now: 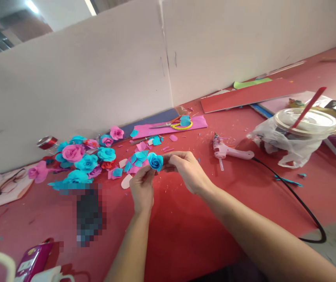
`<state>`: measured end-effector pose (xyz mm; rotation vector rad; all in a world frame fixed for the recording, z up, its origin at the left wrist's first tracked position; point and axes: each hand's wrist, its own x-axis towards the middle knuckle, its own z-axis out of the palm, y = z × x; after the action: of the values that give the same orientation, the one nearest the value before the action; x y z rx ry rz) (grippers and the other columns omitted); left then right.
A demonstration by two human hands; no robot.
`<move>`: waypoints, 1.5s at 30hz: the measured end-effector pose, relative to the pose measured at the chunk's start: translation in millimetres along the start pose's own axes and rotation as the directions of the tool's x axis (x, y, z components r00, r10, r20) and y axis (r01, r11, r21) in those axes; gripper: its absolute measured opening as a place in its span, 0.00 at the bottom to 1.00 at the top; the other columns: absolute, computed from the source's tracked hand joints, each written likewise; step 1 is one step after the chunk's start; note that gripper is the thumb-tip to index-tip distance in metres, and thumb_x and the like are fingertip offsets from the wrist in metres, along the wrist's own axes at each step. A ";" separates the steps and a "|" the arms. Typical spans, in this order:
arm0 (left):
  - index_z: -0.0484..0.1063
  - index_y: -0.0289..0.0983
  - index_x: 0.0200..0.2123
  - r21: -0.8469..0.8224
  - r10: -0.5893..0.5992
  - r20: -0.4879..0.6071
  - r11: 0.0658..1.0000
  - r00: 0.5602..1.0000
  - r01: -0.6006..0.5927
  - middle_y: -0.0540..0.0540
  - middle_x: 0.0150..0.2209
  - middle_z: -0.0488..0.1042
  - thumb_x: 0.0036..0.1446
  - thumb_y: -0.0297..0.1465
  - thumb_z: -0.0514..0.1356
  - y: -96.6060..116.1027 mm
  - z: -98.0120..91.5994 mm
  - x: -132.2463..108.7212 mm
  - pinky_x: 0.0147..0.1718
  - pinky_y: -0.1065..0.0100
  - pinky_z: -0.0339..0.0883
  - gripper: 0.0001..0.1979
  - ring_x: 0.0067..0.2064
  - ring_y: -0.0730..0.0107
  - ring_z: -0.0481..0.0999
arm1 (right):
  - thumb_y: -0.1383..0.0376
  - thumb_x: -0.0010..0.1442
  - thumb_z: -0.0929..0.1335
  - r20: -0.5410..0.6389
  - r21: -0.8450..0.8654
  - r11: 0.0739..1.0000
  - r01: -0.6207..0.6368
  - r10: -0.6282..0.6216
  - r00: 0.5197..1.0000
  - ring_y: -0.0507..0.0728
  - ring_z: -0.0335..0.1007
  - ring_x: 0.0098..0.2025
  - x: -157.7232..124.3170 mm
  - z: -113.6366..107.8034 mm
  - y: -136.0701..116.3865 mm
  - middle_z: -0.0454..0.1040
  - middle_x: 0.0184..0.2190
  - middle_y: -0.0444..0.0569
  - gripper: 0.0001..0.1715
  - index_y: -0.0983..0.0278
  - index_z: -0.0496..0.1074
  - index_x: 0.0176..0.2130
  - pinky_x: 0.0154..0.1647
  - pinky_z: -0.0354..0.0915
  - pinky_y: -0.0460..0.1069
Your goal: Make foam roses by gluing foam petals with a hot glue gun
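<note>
A small blue paper rose is held up over the table, its rolled petals facing me. From below, my left hand pinches it at the base, fingers closed. My right hand is closed at the rose's right side, its fingertips against the outer petals; the exact contact is partly hidden. Just behind my hands lie loose blue petals and a pale petal. To the left, finished paper flowers in blue, pink and purple form a pile, with a large pink rose among them.
A pink glue gun with a black cord rests to the right. Beyond it stands a lidded cup in a plastic bag. Yellow-handled scissors lie on pink paper. Eyeglasses and a purple power strip are at left.
</note>
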<state>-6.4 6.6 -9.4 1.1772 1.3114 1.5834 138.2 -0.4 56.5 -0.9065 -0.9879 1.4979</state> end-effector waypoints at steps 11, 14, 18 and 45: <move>0.80 0.39 0.30 0.009 0.073 -0.005 0.997 0.997 -0.073 0.50 0.26 0.76 0.48 0.35 0.67 0.4 -1.3 0.3 0.34 0.67 0.69 0.07 0.29 0.71 0.73 | 0.69 0.43 0.71 -0.010 0.065 0.998 -0.024 0.025 1.000 0.52 0.71 0.30 2.2 2.5 4.1 0.78 0.25 0.45 0.09 0.65 0.79 0.30 0.40 0.66 0.49; 0.80 0.39 0.29 0.033 0.104 -0.006 0.994 0.995 -0.104 0.50 0.25 0.75 0.49 0.34 0.66 4.7 -0.9 -2.0 0.33 0.68 0.69 0.06 0.29 0.72 0.72 | 0.67 0.44 0.72 0.034 0.082 0.996 0.018 -0.021 0.999 0.52 0.72 0.30 2.9 2.3 8.1 0.78 0.26 0.44 0.09 0.65 0.79 0.31 0.41 0.67 0.51; 0.80 0.39 0.30 0.027 0.123 0.000 0.992 0.992 -0.123 0.50 0.26 0.75 0.49 0.33 0.66 8.8 -0.5 -3.5 0.33 0.68 0.70 0.05 0.28 0.72 0.72 | 0.64 0.46 0.74 0.077 0.093 0.994 0.056 -0.063 0.995 0.54 0.74 0.31 3.4 2.0 11.4 0.79 0.28 0.45 0.11 0.65 0.79 0.33 0.42 0.68 0.53; 0.78 0.38 0.30 -0.087 -0.011 -0.065 0.996 0.998 0.006 0.49 0.31 0.78 0.47 0.36 0.67 10.1 -3.1 0.9 0.41 0.67 0.68 0.08 0.37 0.68 0.75 | 0.69 0.47 0.69 -0.006 -0.105 0.986 0.132 -0.134 0.991 0.51 0.69 0.34 5.1 1.1 19.9 0.72 0.33 0.45 0.16 0.62 0.72 0.40 0.39 0.65 0.48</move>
<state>-9.6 4.6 0.6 1.0732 1.2738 1.6685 129.4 2.9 38.2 -0.9044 -1.1041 1.3372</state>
